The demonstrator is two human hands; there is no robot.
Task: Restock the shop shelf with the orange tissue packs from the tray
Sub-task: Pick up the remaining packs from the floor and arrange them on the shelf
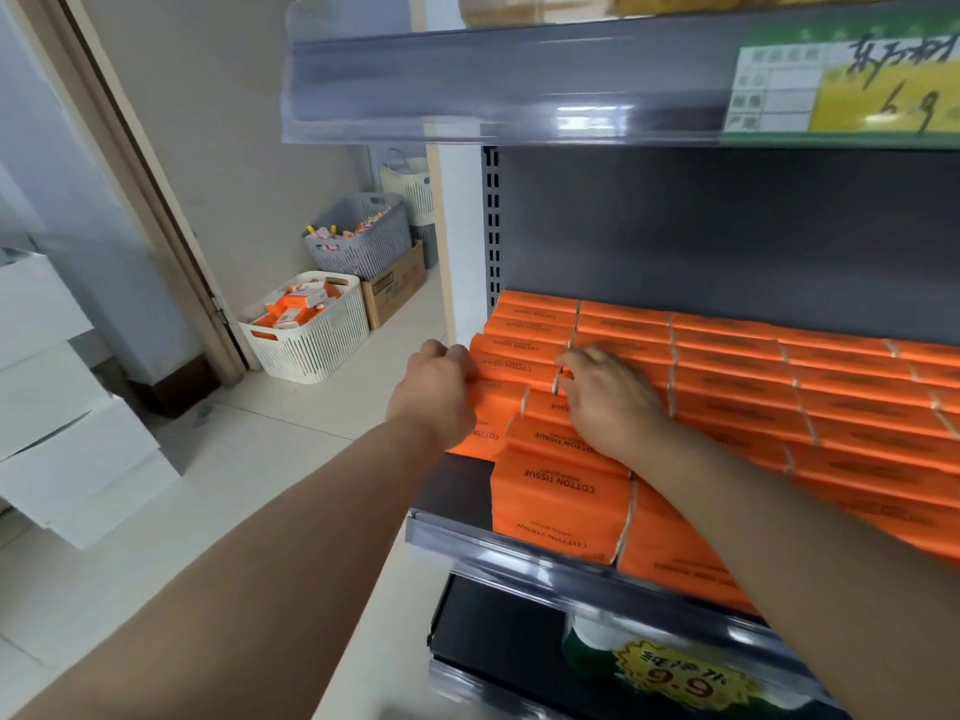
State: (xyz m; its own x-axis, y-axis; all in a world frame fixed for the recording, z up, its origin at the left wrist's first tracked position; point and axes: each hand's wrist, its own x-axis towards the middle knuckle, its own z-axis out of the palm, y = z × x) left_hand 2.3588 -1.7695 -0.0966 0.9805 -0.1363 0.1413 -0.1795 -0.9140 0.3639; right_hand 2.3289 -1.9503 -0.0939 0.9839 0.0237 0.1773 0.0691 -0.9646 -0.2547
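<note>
Between hands [436, 389] [610, 402], orange tissue pack [514, 367]

2 hands [434, 392] [608, 402], 3 baskets [306, 340] [363, 241] [413, 192], 1 cardboard box [397, 291], orange packs [727, 387] beyond count

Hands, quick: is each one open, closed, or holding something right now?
Left hand: closed, gripping the left end of an orange tissue pack.
Right hand: closed, fingers curled on that same pack's right end.

Beige wall [234, 96] and pale tiled floor [291, 439] showing; white basket [306, 345], grey basket [363, 241], cardboard box [395, 293] sitting along wall.
</note>
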